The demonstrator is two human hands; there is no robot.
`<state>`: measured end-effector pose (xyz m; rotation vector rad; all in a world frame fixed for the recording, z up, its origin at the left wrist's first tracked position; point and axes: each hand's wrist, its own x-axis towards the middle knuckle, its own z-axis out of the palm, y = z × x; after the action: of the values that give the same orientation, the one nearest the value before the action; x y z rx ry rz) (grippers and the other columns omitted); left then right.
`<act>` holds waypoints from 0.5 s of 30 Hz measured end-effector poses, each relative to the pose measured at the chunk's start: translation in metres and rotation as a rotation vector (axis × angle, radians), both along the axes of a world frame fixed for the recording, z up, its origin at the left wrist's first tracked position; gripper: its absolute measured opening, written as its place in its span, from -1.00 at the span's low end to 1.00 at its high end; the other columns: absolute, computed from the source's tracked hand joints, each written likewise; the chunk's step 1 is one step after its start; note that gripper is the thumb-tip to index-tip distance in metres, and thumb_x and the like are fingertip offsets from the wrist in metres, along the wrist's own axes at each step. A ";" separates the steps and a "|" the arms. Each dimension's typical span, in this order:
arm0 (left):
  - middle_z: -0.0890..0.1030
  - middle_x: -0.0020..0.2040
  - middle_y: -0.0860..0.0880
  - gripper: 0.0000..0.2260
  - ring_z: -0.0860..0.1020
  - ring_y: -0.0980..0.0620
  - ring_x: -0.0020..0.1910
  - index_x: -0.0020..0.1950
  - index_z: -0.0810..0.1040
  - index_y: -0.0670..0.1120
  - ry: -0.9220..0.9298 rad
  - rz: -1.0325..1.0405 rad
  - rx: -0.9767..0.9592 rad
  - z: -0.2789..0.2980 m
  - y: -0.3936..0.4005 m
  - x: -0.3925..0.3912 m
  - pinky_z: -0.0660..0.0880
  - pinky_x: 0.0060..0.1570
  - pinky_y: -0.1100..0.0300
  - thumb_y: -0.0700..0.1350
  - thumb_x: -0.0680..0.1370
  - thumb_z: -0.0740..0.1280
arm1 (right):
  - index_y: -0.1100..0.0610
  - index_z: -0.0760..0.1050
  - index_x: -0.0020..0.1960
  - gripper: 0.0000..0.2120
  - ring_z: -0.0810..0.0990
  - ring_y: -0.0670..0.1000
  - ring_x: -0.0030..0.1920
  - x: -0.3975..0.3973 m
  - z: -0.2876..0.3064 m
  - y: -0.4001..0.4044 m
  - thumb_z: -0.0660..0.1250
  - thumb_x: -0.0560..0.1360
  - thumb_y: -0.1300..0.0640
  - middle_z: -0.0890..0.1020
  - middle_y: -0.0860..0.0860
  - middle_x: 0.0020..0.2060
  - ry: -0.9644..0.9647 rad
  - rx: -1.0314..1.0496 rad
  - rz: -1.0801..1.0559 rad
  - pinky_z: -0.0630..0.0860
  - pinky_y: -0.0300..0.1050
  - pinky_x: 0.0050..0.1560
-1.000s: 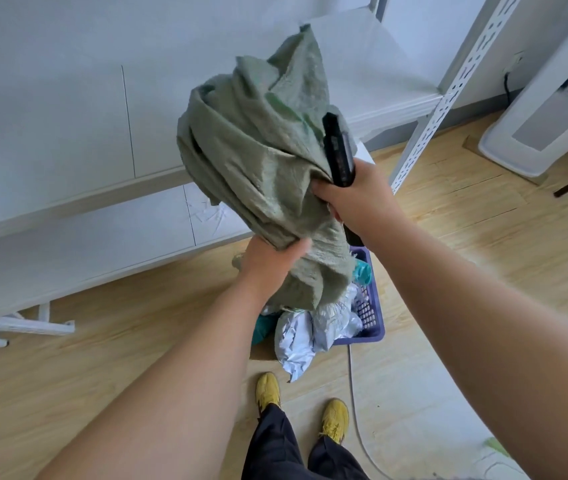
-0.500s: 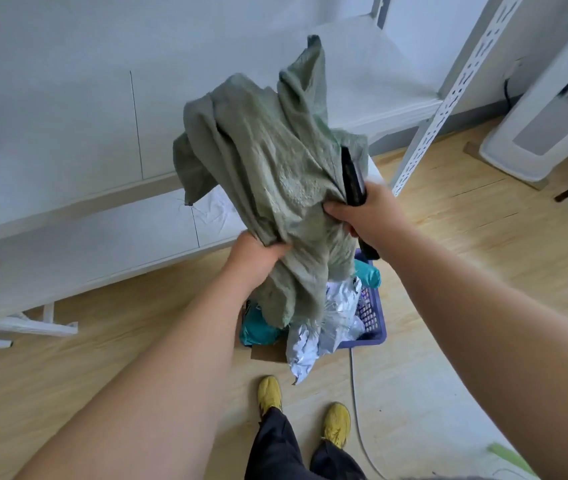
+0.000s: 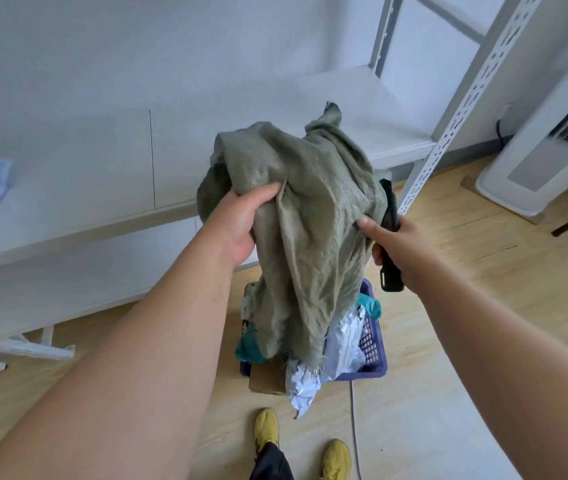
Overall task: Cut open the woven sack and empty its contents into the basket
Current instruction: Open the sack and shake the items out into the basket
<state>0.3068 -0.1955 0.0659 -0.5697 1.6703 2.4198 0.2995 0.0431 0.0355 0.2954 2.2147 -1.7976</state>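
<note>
A limp grey-green woven sack hangs upside down over a blue plastic basket on the floor. My left hand grips the sack's upper left side. My right hand pinches the sack's right side with the thumb while its fingers wrap a black knife handle. The sack's frayed lower end rests among the basket's contents: silver-white plastic parcels, teal bags and a brown cardboard box. The blade is not visible.
A white metal shelving unit stands right behind the basket, its perforated post close to my right hand. A white standing appliance is at the right. A thin cable runs across the wood floor by my yellow shoes.
The sack has come down from head height toward the basket. My left hand shifted from the sack's lower part to its upper left side. My right hand dropped with the knife.
</note>
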 end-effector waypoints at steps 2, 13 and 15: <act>0.66 0.16 -0.17 -0.62 0.63 -0.13 0.14 0.35 0.50 -0.17 0.039 -0.001 0.004 0.008 0.003 -0.002 0.57 0.05 -0.01 -0.25 0.53 0.37 | 0.15 0.46 -0.15 -0.74 0.43 -0.02 -0.49 -0.007 0.017 0.002 0.52 0.41 0.06 0.49 0.04 -0.46 0.037 0.046 0.012 0.43 -0.17 -0.42; 0.65 0.16 -0.13 -0.56 0.64 -0.14 0.10 0.38 0.44 -0.06 0.120 0.061 -0.039 0.083 0.018 -0.018 0.57 0.11 -0.09 -0.22 0.51 0.41 | 0.23 0.56 0.10 -0.79 0.47 0.00 -0.50 -0.025 0.099 0.019 0.39 0.46 0.24 0.54 0.11 -0.40 -0.036 0.321 0.025 0.47 -0.16 -0.39; 0.63 0.18 -0.13 -0.56 0.63 -0.14 0.11 0.39 0.41 -0.01 0.155 -0.003 -0.086 0.092 0.025 -0.017 0.58 0.07 -0.06 -0.27 0.54 0.35 | 0.17 0.57 0.10 -0.74 0.46 -0.01 -0.49 -0.033 0.112 0.019 0.46 0.44 0.12 0.53 0.06 -0.39 0.061 0.084 -0.142 0.48 -0.13 -0.32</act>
<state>0.2902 -0.1710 0.1583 -0.3992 1.8411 2.4566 0.2670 0.0620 0.1473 0.4307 2.3695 -1.8092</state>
